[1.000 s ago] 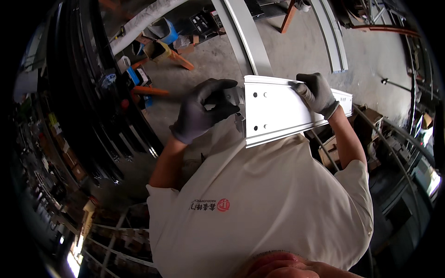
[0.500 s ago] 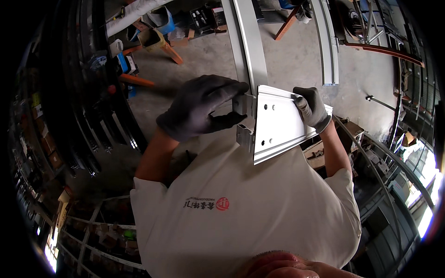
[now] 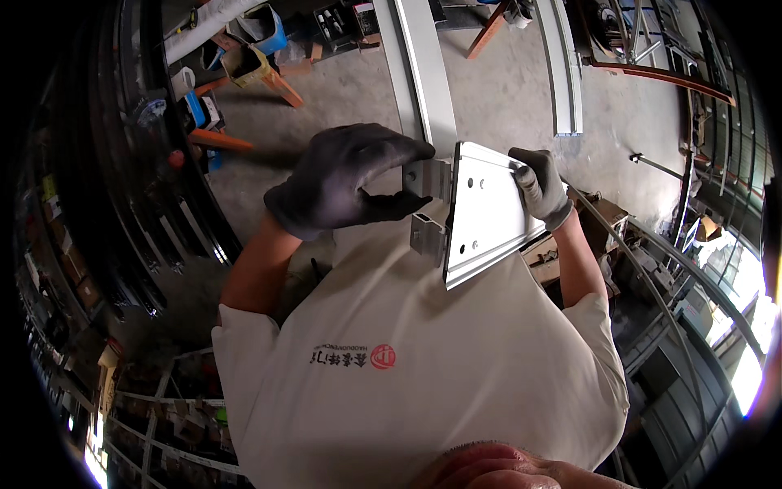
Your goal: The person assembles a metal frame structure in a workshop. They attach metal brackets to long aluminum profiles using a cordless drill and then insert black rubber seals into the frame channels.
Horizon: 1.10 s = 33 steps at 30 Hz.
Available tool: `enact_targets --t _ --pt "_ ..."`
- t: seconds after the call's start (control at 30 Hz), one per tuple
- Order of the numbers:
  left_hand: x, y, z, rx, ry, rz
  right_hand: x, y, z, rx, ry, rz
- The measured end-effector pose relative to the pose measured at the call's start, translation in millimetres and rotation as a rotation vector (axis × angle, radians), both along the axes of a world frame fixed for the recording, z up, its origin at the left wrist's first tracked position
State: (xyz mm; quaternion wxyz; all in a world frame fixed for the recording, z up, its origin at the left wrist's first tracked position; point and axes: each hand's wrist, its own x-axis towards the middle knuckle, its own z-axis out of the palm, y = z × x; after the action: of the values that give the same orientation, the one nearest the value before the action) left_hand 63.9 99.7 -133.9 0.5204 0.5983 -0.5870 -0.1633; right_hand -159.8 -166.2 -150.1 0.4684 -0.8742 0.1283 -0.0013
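Observation:
In front of my chest is a white metal profile, broad-faced with ridged edges and a few small holes near its left end. My right hand, in a grey glove, grips its upper edge toward the far end, thumb lying over the face. Two grey metal brackets stick out at its left end: an upper bracket and a lower bracket. Dark-gloved, my left hand closes its thumb and fingers around the upper bracket. How the brackets attach behind the profile is hidden.
A long white rail runs away just beyond my hands, with another pale rail to its right. Dark long profiles stand at left. Orange trestle legs, buckets and a box stand around.
My left hand has shifted slightly left, and more of the upper bracket shows beside the profile. The profile has tilted a little; the right hand keeps its grip. The whole view has swung slightly.

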Motion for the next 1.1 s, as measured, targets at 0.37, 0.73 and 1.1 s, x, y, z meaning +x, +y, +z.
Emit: enact_targets --t 0.37,0.73,1.1 --pt "0.6 -0.7 -14.4 -0.035 0.031 -0.021 -3.2 -4.4 2.2 -0.014 0.098 0.052" --pt "-22.7 17.2 -18.4 -0.159 0.045 0.118 -8.7 -8.1 -8.7 0.047 0.033 -0.162" --pt "-30.7 2.1 -11.2 -0.022 0.359 -0.013 -0.6 -12.6 -5.7 0.046 0.069 -0.124"
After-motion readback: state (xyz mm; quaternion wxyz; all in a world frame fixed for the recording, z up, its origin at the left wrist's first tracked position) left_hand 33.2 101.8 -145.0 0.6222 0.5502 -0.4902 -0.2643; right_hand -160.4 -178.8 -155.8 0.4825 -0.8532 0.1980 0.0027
